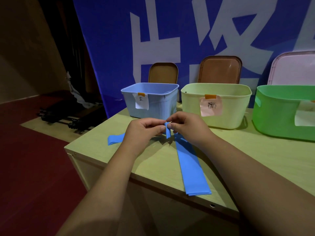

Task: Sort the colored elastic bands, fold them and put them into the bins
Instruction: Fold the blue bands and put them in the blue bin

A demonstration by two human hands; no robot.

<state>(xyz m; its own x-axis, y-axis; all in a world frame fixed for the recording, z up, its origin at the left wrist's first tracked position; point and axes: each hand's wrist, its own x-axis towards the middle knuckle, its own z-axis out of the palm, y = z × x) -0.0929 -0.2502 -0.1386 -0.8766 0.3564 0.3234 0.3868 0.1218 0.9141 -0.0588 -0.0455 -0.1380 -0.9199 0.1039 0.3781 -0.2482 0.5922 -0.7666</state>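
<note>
Blue elastic band | middle pinched between my left hand and right hand, both grips tight on it | its tails trail across the surface, just before the blue bin.

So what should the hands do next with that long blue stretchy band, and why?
Probably draw the long tail up to the pinch. The left hand and right hand pinch the blue elastic band near its middle, while its ends lie spread on the wooden table, not yet folded for the light blue plastic bin.
</note>
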